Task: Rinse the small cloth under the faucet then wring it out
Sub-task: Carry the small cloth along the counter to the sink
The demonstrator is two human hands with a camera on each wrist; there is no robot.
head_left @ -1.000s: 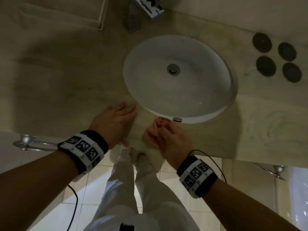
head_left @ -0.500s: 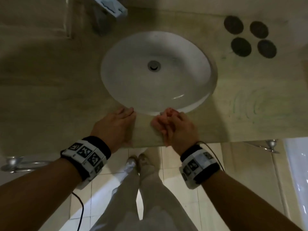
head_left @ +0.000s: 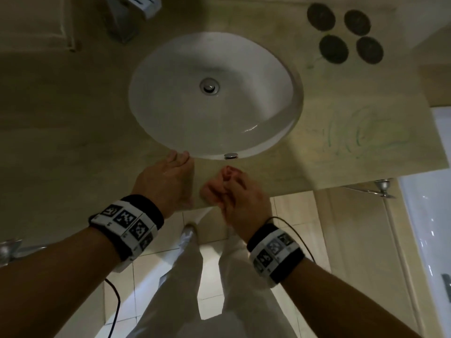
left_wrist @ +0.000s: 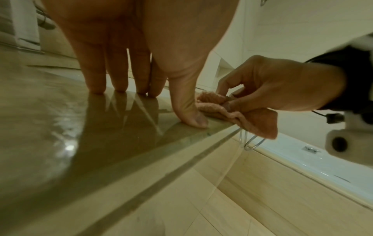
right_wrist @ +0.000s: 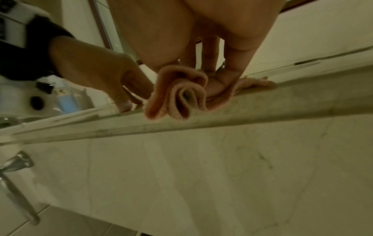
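Meanwhile, right hand (head_left: pixel 240 198) pinches pink cloth (left_wrist: pixel 242 111) beside white sink (head_left: pixel 170 123).

Nubby pink terry cloth (left_wrist: pixel 214 103), glossy wet stone counter (left_wrist: pixel 60 127), smooth white glazed basin (head_left: pixel 170 113), chrome drain (head_left: pixel 209 86).

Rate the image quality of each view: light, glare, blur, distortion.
Head view: dim, left side in shadow, a glare streak in the white oval sink, wide-angle bending at the edges. Left wrist view: glossy beige stone counter mirrors the left hand. Right wrist view: soft and noisy, the small pink terry cloth still readable.
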